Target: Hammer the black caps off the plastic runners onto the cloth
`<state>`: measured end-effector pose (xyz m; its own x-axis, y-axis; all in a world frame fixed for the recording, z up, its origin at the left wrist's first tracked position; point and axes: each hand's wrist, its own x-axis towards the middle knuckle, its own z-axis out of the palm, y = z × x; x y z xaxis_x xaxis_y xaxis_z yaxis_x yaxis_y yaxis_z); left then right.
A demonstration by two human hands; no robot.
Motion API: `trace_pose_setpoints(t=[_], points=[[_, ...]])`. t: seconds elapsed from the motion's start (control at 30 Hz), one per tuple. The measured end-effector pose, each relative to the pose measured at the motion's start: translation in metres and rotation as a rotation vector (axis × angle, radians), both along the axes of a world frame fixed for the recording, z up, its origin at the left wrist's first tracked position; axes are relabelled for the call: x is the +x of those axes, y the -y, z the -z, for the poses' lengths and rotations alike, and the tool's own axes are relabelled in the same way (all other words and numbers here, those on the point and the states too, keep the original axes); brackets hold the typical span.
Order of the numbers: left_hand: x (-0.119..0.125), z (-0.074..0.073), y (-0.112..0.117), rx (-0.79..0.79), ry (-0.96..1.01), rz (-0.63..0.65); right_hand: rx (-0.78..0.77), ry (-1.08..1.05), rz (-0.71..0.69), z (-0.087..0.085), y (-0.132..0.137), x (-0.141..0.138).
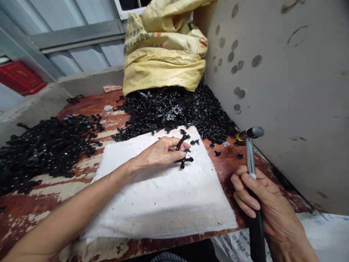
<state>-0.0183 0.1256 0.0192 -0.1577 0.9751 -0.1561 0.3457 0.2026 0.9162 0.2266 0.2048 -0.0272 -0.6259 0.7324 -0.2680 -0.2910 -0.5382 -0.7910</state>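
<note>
My left hand (159, 154) rests on a white cloth pad (163, 196), its fingers pinched on small black flat parts (183, 151), one raised between thumb and finger and another lying under the fingertips. My right hand (261, 203) is closed round the black grip of a hammer (251, 153), held upright at the pad's right edge, its dark head up near the wall. A few loose black parts (217, 153) lie between the hands.
A big heap of black parts (177, 111) spills from a yellow sack (163, 51) at the back. Another black heap (43, 145) lies at the left on the worn red table (40, 203). A grey wall (286, 91) stands close on the right.
</note>
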Motion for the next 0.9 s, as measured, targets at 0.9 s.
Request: trace_pose_setpoints(t=[0.9], points=[[-0.045, -0.001, 0.008, -0.049, 0.383, -0.325, -0.001, 0.056, 0.033, 0.000, 0.000, 0.000]])
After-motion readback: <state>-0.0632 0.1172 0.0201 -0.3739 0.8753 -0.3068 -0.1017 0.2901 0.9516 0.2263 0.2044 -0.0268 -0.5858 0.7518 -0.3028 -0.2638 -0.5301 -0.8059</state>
